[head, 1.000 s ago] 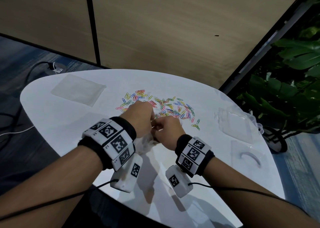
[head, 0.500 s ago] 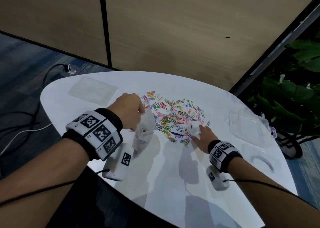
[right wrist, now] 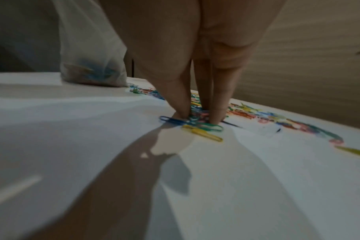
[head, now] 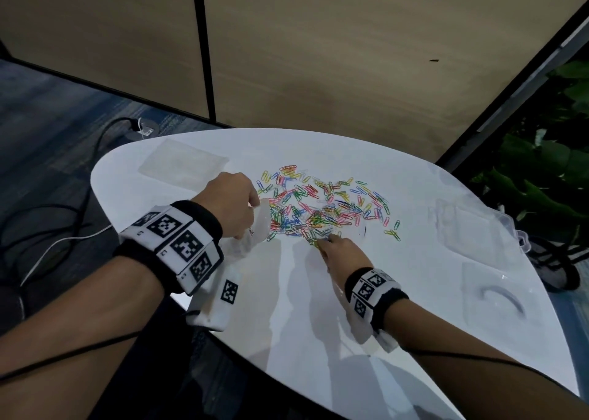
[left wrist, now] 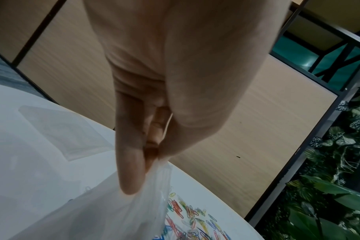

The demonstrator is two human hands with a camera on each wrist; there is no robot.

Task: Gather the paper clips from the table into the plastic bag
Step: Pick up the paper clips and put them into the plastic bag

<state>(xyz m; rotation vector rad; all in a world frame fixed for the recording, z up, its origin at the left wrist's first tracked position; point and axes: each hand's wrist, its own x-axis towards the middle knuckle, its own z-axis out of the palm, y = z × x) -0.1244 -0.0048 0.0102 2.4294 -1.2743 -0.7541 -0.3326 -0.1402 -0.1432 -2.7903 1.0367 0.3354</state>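
Many coloured paper clips [head: 322, 209] lie scattered on the white table [head: 287, 317]. My left hand [head: 251, 225] pinches the rim of a thin clear plastic bag [head: 259, 228] between thumb and fingers [left wrist: 131, 162], just left of the pile. The bag [right wrist: 88, 53] hangs to the tabletop with a few clips inside. My right hand [head: 323, 244] reaches down at the near edge of the pile. Its thumb and fingertips [right wrist: 218, 112] close on a small cluster of clips [right wrist: 195, 120] lying on the table.
A flat clear plastic bag [head: 183, 164] lies at the far left of the table. Two clear plastic lids or trays [head: 462, 231] [head: 497, 295] sit at the right, close to the edge. Green plants [head: 541, 180] stand beyond. Cables [head: 63, 241] run over the floor at the left.
My right hand left the bag, went out to the pile, then drew back to its near edge and closed on some clips. The left hand kept hold of the bag.
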